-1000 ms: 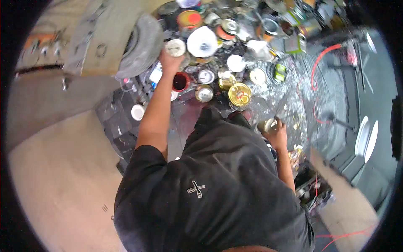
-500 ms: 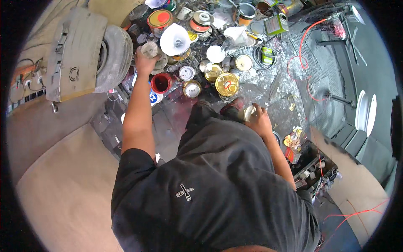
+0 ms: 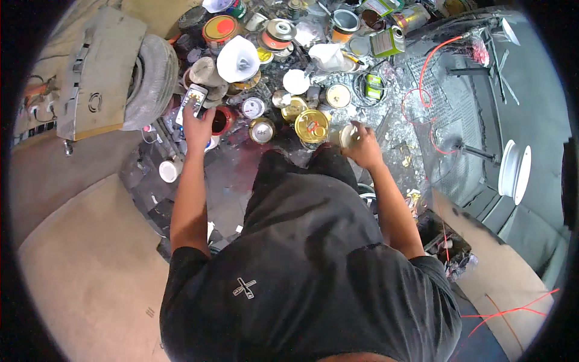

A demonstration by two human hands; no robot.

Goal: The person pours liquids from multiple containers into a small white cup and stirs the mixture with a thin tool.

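My left hand (image 3: 197,123) is closed on a white smartphone (image 3: 193,99), beside a red-rimmed container (image 3: 223,120) of dark liquid and just below some pale stacked cups or cans (image 3: 204,71). My right hand (image 3: 364,146) holds a pale round cup or can (image 3: 348,135), its fingers curled at the rim, to the right of a gold-lidded can (image 3: 311,125). Between the hands stand a silver can (image 3: 261,131) and a smaller white-lidded can (image 3: 253,108). A white funnel (image 3: 236,57) sits farther back.
Many paint cans, including an orange-lidded one (image 3: 221,30), crowd the dirty surface ahead. A tyre (image 3: 155,84) leans by a grey cabinet (image 3: 99,60) at left. A red hose (image 3: 428,66), a stand (image 3: 482,155) and a white rim (image 3: 512,172) are at right; a white-lidded tub (image 3: 170,171) lies left.
My left hand has left the pale cup at the back and moved down onto the phone. My right hand has moved up and left with the can it holds.
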